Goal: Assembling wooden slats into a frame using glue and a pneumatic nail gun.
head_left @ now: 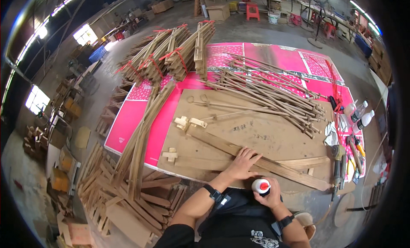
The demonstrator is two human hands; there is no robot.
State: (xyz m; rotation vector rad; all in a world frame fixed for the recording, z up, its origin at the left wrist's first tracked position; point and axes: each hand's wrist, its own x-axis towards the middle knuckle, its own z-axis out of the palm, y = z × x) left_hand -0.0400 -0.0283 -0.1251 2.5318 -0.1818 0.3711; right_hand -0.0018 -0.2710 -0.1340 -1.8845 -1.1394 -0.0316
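Left hand (243, 161) lies flat, fingers spread apart, pressing on a long wooden slat (256, 160) that runs diagonally across the brown board (273, 132). Right hand (268, 193) sits just below the board's near edge, fingers wrapped tight around a white glue bottle (260, 186) with a red tip (nozzle tilted toward the slat, not touching it). Both wrists carry black straps. Small wooden cross-shaped joints (190, 123) rest on the board's upper left, another cross piece (171, 155) at its left edge. A pile of thin wooden rods (269, 94) covers the board's far side. Beyond the board, bundled slats tied with red bands (171, 55). Plastic bottles (361, 115) and hand tools (346, 162) lie right of the board. Pink sheeting (128, 124) lies under the board.
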